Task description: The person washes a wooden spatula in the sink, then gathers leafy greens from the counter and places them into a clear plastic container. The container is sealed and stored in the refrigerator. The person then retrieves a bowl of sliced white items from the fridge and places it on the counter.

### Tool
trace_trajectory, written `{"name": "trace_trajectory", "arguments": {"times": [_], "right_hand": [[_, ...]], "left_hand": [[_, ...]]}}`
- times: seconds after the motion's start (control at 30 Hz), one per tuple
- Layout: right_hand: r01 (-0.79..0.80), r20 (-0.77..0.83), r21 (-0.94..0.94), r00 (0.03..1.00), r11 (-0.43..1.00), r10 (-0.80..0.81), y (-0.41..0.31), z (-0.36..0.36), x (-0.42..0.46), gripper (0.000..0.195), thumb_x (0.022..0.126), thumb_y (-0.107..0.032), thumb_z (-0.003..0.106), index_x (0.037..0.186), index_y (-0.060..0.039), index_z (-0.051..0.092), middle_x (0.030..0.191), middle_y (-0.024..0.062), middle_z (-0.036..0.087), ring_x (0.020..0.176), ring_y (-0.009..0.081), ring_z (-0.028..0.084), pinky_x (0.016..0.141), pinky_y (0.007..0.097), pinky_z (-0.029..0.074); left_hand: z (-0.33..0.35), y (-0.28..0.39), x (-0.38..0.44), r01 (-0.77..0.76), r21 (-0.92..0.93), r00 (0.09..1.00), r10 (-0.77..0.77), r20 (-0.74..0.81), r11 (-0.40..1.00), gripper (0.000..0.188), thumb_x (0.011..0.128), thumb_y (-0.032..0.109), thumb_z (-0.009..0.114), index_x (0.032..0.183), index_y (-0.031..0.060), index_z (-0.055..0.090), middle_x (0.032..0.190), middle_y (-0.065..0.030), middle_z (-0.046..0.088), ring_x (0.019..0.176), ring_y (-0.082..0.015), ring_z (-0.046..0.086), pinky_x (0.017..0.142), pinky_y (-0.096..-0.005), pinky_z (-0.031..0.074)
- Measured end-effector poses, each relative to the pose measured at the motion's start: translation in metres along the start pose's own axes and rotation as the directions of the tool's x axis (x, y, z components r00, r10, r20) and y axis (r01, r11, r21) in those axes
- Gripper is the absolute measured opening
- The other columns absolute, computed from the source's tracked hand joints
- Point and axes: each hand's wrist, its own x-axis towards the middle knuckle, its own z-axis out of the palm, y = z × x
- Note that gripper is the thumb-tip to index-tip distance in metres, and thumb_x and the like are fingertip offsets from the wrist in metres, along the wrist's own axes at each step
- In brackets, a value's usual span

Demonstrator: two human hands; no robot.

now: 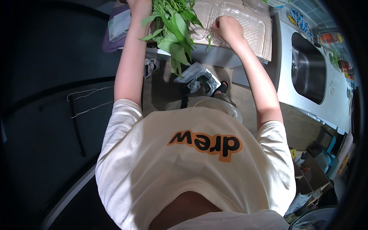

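Observation:
At the top edge of the view my left hand (141, 6) is partly cut off, with its fingers out of sight. It is at a bunch of long-leaved greens (176, 27), seemingly held, whose leaves hang past the counter's front edge. Over the clear plastic clamshell containers (253, 31) is my right hand (229, 28), its fingers curled inward. A small green sprig (209, 41) hangs just left of these fingers; whether they pinch it is hidden.
A steel sink (309, 67) is set in the white counter at right. On the floor below stand an open bin (214, 77) with a dark liner and a pair of shoes (151, 67). A white packet (120, 26) lies on purple cloth (110, 46) at left.

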Motion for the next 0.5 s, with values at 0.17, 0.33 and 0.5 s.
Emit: {"name": "trace_trajectory", "arguments": {"times": [0.17,0.33,0.5], "right_hand": [[-0.009,0.004,0.035,1.0,0.999,0.009,0.004,0.005,0.001,0.014,0.074,-0.025,0.066,0.081,-0.0129,0.071,0.084,0.0151,0.068,0.082,0.0352,0.066,0.072,0.0437,0.053],[0.086,-0.029,0.187,0.996,0.979,-0.082,0.007,-0.002,0.002,0.02,0.074,-0.031,0.071,0.08,-0.0117,0.069,0.079,0.0125,0.068,0.076,0.0301,0.067,0.068,0.0409,0.054],[0.279,-0.126,0.734,0.952,0.62,-0.28,0.007,-0.06,0.002,0.016,0.089,-0.02,0.06,0.1,-0.0088,0.065,0.071,0.0013,0.063,0.067,0.0081,0.063,0.053,0.0228,0.049]], "left_hand": [[-0.002,0.002,-0.002,0.019,-0.061,0.998,-0.016,0.059,0.998,0.011,0.083,0.009,0.065,0.091,0.0033,0.064,0.079,-0.0048,0.064,0.066,-0.014,0.062,0.059,-0.0263,0.053],[-0.005,0.013,-0.001,0.005,0.007,0.994,-0.006,0.106,1.0,0.011,0.082,0.008,0.065,0.092,0.0031,0.063,0.081,-0.0064,0.066,0.068,-0.0152,0.064,0.063,-0.0271,0.053],[0.013,0.022,-0.006,-0.312,0.273,0.84,0.13,0.527,0.91,0.031,0.073,0.005,0.072,0.101,0.0002,0.06,0.09,-0.0068,0.067,0.081,-0.0133,0.063,0.074,-0.0275,0.052]]}}
